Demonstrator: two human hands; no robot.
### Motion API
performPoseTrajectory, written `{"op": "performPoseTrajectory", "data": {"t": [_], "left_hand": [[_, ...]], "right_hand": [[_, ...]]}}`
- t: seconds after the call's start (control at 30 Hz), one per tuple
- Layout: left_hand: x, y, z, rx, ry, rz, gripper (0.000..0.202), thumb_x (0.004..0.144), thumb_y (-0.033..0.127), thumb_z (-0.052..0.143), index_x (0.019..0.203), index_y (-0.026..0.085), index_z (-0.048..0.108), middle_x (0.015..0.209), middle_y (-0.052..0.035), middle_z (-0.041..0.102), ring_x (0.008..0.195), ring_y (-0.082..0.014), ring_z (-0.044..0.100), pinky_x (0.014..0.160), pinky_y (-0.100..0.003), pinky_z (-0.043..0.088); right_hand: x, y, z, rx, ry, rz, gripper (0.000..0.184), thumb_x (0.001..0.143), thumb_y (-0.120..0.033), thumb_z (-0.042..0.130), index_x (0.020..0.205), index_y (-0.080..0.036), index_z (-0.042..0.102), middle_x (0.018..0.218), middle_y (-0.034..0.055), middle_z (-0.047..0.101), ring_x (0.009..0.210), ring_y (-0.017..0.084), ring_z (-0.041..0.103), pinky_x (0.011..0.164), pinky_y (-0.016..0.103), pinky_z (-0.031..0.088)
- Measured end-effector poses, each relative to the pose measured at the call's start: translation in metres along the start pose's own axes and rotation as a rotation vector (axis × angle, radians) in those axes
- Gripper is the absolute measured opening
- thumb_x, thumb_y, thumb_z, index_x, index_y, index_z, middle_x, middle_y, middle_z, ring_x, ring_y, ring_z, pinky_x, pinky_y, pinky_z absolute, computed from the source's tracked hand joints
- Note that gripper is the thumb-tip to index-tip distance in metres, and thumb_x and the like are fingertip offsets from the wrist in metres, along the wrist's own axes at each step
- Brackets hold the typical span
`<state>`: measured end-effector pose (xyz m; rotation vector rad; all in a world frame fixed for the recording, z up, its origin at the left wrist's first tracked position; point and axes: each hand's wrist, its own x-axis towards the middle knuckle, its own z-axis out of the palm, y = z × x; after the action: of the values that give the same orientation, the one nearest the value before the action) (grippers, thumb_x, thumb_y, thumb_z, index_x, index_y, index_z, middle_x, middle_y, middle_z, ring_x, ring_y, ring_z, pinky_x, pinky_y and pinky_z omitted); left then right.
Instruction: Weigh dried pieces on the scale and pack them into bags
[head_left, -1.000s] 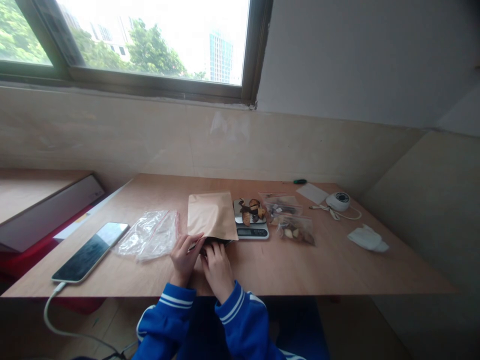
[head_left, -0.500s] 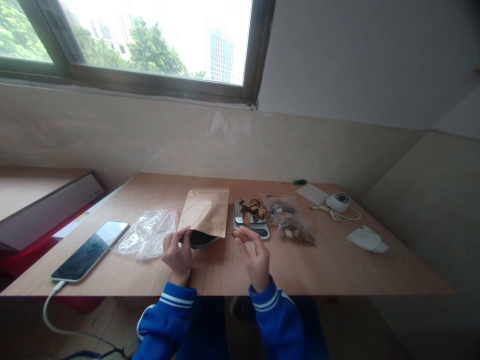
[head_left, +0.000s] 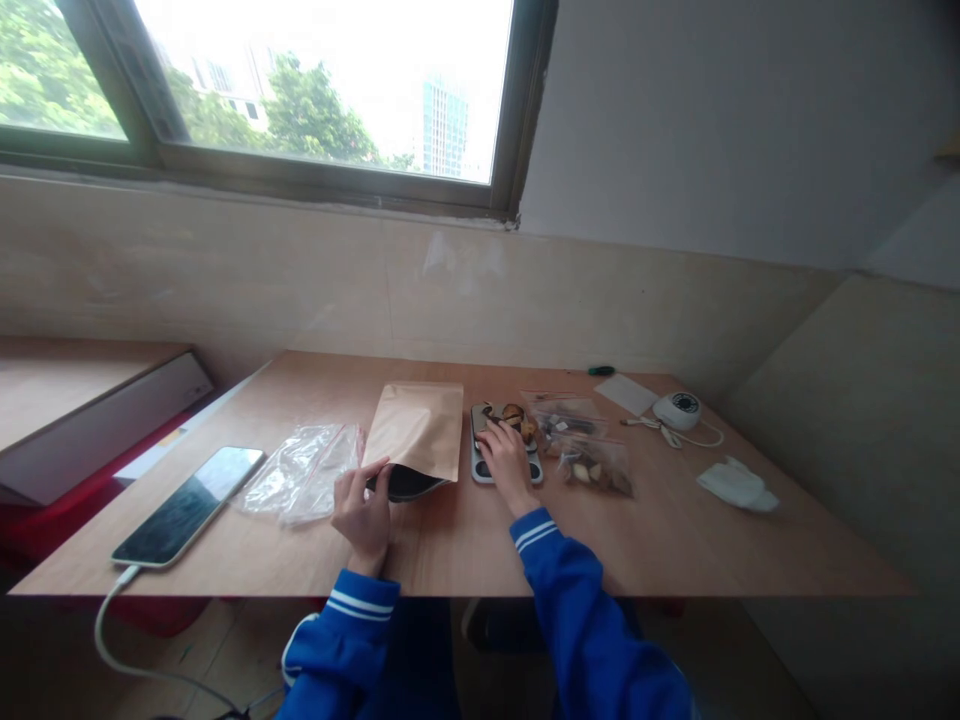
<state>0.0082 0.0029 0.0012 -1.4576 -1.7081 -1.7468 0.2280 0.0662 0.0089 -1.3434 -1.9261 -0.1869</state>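
Note:
My left hand (head_left: 364, 507) pinches the edge of a brown kraft paper pouch (head_left: 416, 425) between thumb and fingers. The pouch lies flat, its dark mouth gaping toward me. On the small digital scale (head_left: 480, 470) to its right lie several brown dried slices (head_left: 514, 412), perhaps dried mushroom. My right hand (head_left: 506, 460) reaches over the scale, fingers bent and close together, fingertips down among the slices. What lies under those fingertips is hidden. The hand also covers most of the scale's display.
Zip bags with dried pieces (head_left: 596, 468) lie right of the scale. Clear plastic bags (head_left: 300, 470) and a plugged-in phone (head_left: 187, 507) are at left. Toward the right are a white dome camera (head_left: 676, 410) with a cable, a crumpled tissue (head_left: 737, 486), white paper (head_left: 624, 394) and a green-handled tool (head_left: 601, 371).
My right hand, which was pinching a small brown piece in front of the scale, has moved forward onto the slices on the scale. The left hand keeps its hold on the pouch.

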Motion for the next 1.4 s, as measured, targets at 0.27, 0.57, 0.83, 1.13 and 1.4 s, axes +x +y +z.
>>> {"op": "performPoseTrajectory", "data": {"t": [0.27,0.57,0.83,1.13,1.4], "left_hand": [[0.001,0.002,-0.001,0.033,-0.055,-0.049,0.020,0.086,0.037,0.057,0.084,0.021,0.070,0.076,-0.0021,0.065,0.072,-0.0160,0.056,0.067,-0.027,0.043],[0.004,0.002,0.004,0.295,-0.327,-0.141,0.024,0.086,0.039,0.052,0.095,0.022,0.067,0.088,-0.0063,0.063,0.088,-0.0240,0.053,0.069,-0.031,0.039],[0.005,0.002,0.007,0.188,-0.280,-0.079,0.036,0.075,0.010,0.045,0.104,0.020,0.064,0.107,-0.0090,0.064,0.096,-0.0254,0.055,0.087,-0.040,0.038],[0.016,-0.007,-0.003,0.453,-0.124,-0.346,0.046,0.076,0.020,0.047,0.121,0.010,0.055,0.133,-0.0202,0.049,0.114,-0.0371,0.047,0.094,-0.055,0.035],[0.040,-0.027,-0.028,0.611,-0.135,-0.255,0.045,0.079,0.023,0.046,0.121,0.012,0.057,0.130,-0.0203,0.052,0.115,-0.0399,0.048,0.089,-0.055,0.038]], "right_hand": [[-0.034,0.004,-0.034,0.076,0.161,0.050,0.027,0.093,-0.022,0.042,0.103,-0.022,0.067,0.109,0.0087,0.065,0.103,0.022,0.058,0.093,0.041,0.043],[-0.086,0.039,-0.063,0.168,0.216,0.217,0.025,0.092,-0.021,0.042,0.092,-0.019,0.067,0.086,0.0066,0.066,0.082,0.020,0.061,0.075,0.034,0.049],[-0.087,0.035,-0.064,0.097,0.212,0.205,0.027,0.092,-0.021,0.041,0.091,-0.020,0.068,0.085,0.0070,0.067,0.082,0.023,0.059,0.077,0.037,0.047],[-0.089,0.037,-0.060,0.131,0.176,0.207,0.026,0.092,-0.020,0.042,0.088,-0.020,0.067,0.083,0.0074,0.067,0.080,0.023,0.057,0.075,0.035,0.047],[-0.089,0.036,-0.061,0.147,0.157,0.214,0.027,0.092,-0.022,0.041,0.088,-0.020,0.068,0.082,0.0074,0.066,0.081,0.023,0.057,0.074,0.035,0.048]]}}
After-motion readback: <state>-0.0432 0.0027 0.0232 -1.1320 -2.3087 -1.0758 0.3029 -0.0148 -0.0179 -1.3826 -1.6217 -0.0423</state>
